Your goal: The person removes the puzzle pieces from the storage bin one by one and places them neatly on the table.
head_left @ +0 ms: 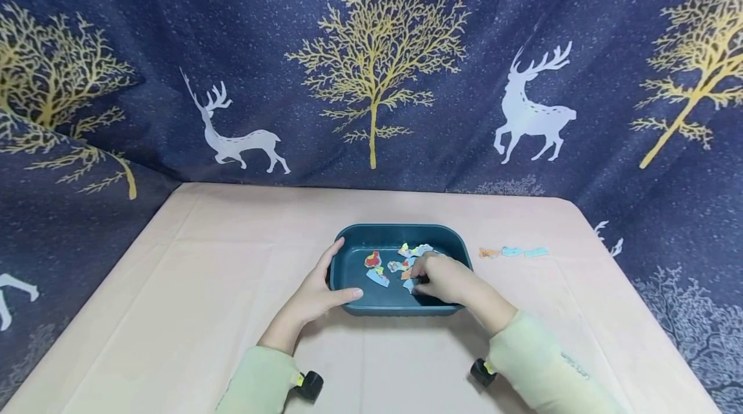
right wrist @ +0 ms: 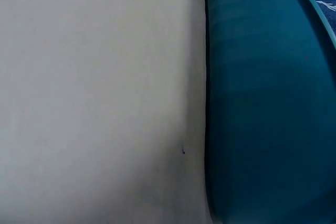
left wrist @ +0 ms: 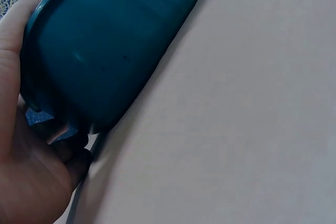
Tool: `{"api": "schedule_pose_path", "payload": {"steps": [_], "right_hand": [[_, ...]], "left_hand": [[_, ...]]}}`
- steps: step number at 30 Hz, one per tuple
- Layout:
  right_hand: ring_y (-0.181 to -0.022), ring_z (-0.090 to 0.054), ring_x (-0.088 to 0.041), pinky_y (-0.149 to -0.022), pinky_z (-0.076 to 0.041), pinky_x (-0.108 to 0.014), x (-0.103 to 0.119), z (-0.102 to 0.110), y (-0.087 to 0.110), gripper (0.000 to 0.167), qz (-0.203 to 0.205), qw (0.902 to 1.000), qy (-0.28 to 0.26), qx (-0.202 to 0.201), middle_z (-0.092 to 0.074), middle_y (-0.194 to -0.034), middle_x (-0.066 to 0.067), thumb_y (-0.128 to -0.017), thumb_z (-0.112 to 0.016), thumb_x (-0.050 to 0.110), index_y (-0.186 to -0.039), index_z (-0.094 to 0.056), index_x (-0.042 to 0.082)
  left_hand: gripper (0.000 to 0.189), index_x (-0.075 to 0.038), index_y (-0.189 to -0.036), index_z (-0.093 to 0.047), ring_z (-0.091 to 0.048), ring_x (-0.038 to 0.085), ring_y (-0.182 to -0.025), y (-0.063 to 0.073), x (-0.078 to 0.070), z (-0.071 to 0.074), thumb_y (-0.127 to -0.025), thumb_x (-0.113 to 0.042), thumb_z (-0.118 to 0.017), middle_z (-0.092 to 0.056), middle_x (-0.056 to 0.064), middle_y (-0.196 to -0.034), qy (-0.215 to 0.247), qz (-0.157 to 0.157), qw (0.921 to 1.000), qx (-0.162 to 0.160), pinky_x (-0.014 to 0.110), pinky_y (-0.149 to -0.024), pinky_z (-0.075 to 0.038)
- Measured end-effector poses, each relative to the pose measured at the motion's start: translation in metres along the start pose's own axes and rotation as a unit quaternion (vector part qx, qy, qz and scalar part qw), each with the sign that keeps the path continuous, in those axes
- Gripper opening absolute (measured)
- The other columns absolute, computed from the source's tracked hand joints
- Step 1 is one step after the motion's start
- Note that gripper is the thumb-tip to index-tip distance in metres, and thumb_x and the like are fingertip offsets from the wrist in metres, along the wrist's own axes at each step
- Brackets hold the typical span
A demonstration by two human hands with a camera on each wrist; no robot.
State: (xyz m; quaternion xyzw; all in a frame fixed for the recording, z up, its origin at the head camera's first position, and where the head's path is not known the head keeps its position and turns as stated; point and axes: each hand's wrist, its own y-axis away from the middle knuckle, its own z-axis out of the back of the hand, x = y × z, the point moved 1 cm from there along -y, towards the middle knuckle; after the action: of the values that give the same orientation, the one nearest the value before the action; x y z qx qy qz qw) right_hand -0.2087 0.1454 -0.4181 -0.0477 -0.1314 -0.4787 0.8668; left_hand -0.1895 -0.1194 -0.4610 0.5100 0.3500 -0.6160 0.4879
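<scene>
Sleeves (head_left: 540, 356): pale green, at five and seven o'clock.
Left hand (head_left: 314, 291): I grip the tray (head_left: 400, 311) at its nine o'clock.
Right hand (head_left: 447, 278): inside at three, among paper scraps (head_left: 378, 278); pinching, I can't tell.
Loose pieces (head_left: 512, 251): three, outside, beyond three o'clock.

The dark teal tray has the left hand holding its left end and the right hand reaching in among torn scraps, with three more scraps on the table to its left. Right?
Not quite: the three scraps on the table lie to the right of the tray, as the head view shows. The rest stands.
</scene>
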Motion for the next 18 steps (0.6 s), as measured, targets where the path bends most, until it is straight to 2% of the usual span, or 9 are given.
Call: {"api": "schedule_pose_path", "payload": {"steps": [4, 8, 14, 18], "right_hand": [[-0.090, -0.058, -0.013, -0.081, -0.050, -0.034, -0.0008, -0.0012, -0.0002, 0.009, 0.012, 0.9999, -0.001, -0.001, -0.066, -0.092, 0.005, -0.081, -0.074, 0.017, -0.088, -0.072, 0.014], [-0.091, -0.057, -0.013, -0.084, -0.048, -0.036, -0.0020, -0.0018, 0.0001, 0.005, 0.012, 0.9997, -0.016, 0.014, -0.064, -0.092, 0.005, -0.081, -0.073, 0.016, -0.086, -0.071, 0.014], [-0.076, -0.050, -0.008, -0.071, -0.046, -0.027, -0.0038, -0.0021, -0.0007, 0.010, 0.017, 0.9991, -0.037, 0.013, -0.058, -0.081, 0.007, -0.079, -0.074, 0.013, -0.083, -0.064, 0.012], [-0.071, -0.050, -0.007, -0.066, -0.045, -0.023, -0.0054, -0.0025, -0.0009, 0.014, 0.027, 0.9971, -0.070, 0.009, -0.057, -0.077, 0.006, -0.079, -0.073, 0.010, -0.084, -0.060, 0.011]], "left_hand": [[0.095, -0.040, -0.148, -0.017, -0.010, 0.033, -0.147, -0.0004, 0.0010, -0.0002, -0.076, -0.026, -0.078, -0.011, 0.002, -0.160, -0.001, 0.000, 1.0000, -0.002, 0.060, -0.113, -0.019], [0.095, -0.040, -0.148, -0.018, -0.010, 0.032, -0.147, -0.0006, 0.0010, -0.0009, -0.076, -0.026, -0.078, -0.011, 0.002, -0.160, 0.002, 0.001, 1.0000, -0.002, 0.060, -0.113, -0.019], [0.095, -0.041, -0.148, -0.017, -0.010, 0.033, -0.147, -0.0010, 0.0010, -0.0011, -0.076, -0.027, -0.078, -0.011, 0.002, -0.160, 0.000, 0.004, 1.0000, -0.001, 0.060, -0.112, -0.020], [0.096, -0.041, -0.148, -0.017, -0.010, 0.033, -0.147, -0.0008, 0.0017, -0.0006, -0.076, -0.027, -0.078, -0.011, 0.002, -0.160, -0.001, 0.004, 1.0000, -0.001, 0.060, -0.112, -0.019]]}}
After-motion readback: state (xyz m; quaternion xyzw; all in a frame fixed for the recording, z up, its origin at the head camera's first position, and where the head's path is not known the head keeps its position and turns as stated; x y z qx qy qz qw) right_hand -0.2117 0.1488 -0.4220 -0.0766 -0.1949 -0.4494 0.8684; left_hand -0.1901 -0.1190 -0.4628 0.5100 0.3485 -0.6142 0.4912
